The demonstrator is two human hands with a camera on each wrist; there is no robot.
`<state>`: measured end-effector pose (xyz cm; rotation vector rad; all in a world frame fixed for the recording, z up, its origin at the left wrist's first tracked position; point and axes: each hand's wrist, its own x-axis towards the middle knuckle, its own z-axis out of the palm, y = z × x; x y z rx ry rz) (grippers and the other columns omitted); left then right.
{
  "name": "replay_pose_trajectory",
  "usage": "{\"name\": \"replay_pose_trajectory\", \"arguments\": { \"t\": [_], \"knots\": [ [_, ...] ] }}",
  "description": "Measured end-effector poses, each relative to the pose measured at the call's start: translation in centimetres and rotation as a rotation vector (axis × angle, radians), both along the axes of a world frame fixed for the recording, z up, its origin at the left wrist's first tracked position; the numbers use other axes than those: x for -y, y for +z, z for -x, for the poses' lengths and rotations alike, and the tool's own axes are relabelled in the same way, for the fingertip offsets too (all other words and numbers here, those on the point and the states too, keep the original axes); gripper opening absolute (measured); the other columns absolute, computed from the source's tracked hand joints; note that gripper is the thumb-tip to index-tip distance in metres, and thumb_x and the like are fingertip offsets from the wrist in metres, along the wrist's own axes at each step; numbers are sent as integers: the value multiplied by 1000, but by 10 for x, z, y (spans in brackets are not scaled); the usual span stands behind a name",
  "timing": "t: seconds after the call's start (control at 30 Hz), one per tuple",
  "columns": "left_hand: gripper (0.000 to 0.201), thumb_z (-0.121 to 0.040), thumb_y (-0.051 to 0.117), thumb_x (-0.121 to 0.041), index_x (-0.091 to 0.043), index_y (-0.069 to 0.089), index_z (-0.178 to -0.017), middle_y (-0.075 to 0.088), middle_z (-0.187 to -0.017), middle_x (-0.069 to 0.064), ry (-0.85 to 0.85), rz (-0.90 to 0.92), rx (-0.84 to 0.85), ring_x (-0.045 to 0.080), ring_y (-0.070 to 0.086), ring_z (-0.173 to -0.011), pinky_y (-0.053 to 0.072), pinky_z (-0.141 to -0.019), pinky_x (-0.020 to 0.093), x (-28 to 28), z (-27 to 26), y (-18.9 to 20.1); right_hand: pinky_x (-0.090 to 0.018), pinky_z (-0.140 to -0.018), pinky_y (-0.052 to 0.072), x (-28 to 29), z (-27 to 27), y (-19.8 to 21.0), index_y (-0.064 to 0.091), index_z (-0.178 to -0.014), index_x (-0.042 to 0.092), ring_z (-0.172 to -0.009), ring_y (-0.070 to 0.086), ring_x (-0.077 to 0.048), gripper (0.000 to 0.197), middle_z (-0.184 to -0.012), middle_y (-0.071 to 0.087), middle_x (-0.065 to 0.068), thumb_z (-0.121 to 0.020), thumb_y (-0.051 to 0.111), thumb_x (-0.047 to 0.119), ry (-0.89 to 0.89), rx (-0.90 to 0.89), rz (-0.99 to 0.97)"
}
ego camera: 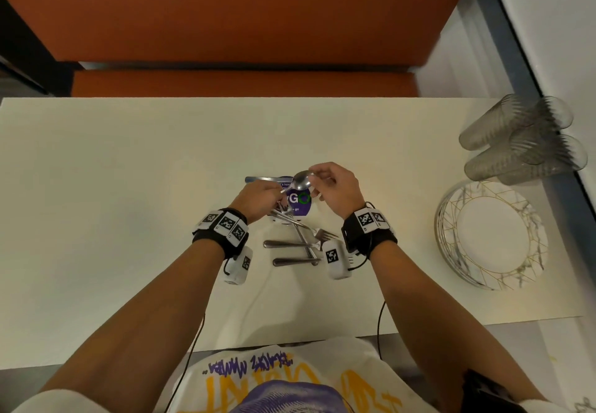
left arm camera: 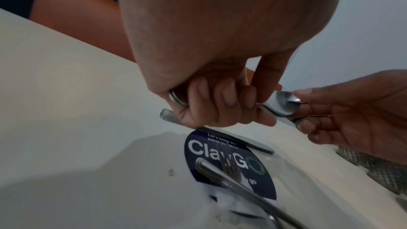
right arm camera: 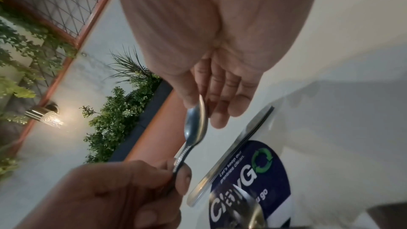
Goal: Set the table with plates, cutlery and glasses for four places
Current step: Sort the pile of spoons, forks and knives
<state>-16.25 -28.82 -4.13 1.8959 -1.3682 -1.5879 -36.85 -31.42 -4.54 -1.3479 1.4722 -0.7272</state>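
Left hand (ego camera: 258, 198) grips spoon (ego camera: 301, 182) handle plus other cutlery; right hand (ego camera: 335, 186) pinches the spoon bowl, above table (ego camera: 129, 186); plates (ego camera: 493, 235) stacked right.

orange bench (ego camera: 245, 9), perhaps padded

The left hand (ego camera: 258, 198) hides most of the spoon (ego camera: 301, 181) handle. The sticker (ego camera: 298, 203) text is partly covered by cutlery (ego camera: 296, 245), whose ends blur together.

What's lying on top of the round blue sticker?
A knife crosses the sticker's far edge and fork tines overlap its near side; the hands hide part of it from the head view.
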Motion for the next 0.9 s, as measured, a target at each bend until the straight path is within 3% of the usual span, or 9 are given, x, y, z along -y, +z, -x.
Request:
{"name": "replay_pose_trajectory", "arguments": {
  "t": [0.13,0.23,0.33,0.4,0.5,0.63,0.77,0.9],
  "knots": [
    [22,-90,57,-15,-12,77,-82,66,-74,7,-84,68,28,22,57,-70,45,-67,34,12,3,-1,-32,-63,60,6,8,-4,70,-93,15,-58,69,-16,8,-78,74,-5,-88,70,9,-82,-23,-12],
    [28,-94,53,-10,-17,79,-101,73,-89,0,40,117,7,14,65,-74,51,-63,22,17,5,-7,-32,-60,60,9,19,-6,71,-92,13,-55,68,-14,6,-79,74,-8,-88,70,8,-184,-51,-44],
    [28,-96,50,-12,-20,75,-106,71,-109,1,129,178,113,16,68,-92,48,-68,14,18,0,-26,-28,-59,59,10,37,-8,71,-92,13,-55,70,-13,6,-81,74,-9,-87,71,10,-285,-97,-82],
    [28,-96,49,-9,-19,73,-107,68,-114,4,117,193,200,17,64,-97,48,-74,16,13,-3,-37,-33,-64,62,9,50,-11,71,-90,16,-59,72,-17,6,-82,75,-7,-87,71,11,-333,-120,-105],
    [21,-90,64,-7,-20,73,-105,65,-105,3,110,239,232,9,58,-84,53,-89,27,7,-3,-48,-39,-69,64,5,63,-18,70,-88,20,-60,73,-18,9,-80,75,-5,-87,70,11,-386,-146,-140],
    [14,-89,79,-22,-21,76,-102,72,-93,-6,40,244,202,2,61,-79,51,-77,16,3,-1,-50,-39,-69,64,-1,69,-23,70,-86,22,-58,72,-16,10,-73,75,-4,-88,68,12,-416,-169,-154],
    [5,-92,75,-19,-21,77,-95,71,-88,-8,49,228,223,7,64,-82,55,-82,25,-3,-2,-48,-38,-68,64,-6,65,-26,72,-89,19,-58,72,-16,8,-71,74,-4,-88,68,11,-435,-175,-173],
    [7,-92,69,-19,-25,71,-90,67,-86,-9,16,212,288,6,61,-80,44,-70,13,-14,-12,-45,-35,-66,63,-8,55,-29,73,-94,15,-57,72,-14,10,-76,75,-4,-88,68,9,-424,-173,-183]
  ]
}}
